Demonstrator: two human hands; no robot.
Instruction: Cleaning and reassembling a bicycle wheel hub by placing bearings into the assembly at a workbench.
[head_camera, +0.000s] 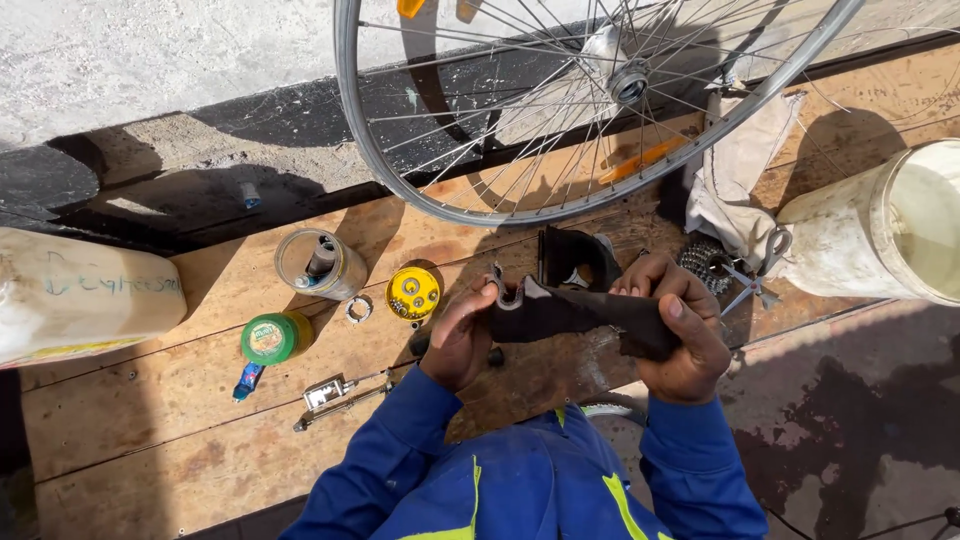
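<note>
1. The left hand (462, 338) is clenched around one end of a black strip of rubber inner tube (575, 312), with a small grey piece showing at that end near the thumb.
2. The right hand (680, 330) grasps the other end of the same strip, fingers curled over it and thumb pressed on top.
3. The strip is stretched between the two hands, held above the worn wooden board floor (180, 420), just in front of the person's blue work jacket with yellow stripes (530, 490).
4. A spoked silver bicycle wheel (590, 100) stands beyond the hands, leaning toward the pale wall.
5. To the left on the boards lie a round yellow tin (413, 293), a green-lidded round tub (273, 337), an open metal can (320, 265) and a small metal clamp tool (335, 393).
6. To the right sit a dirty white plastic bucket (880, 230), a crumpled pale cloth (740, 170), a pair of scissors (755, 275) and a toothed metal cog cluster (703, 262).
</note>
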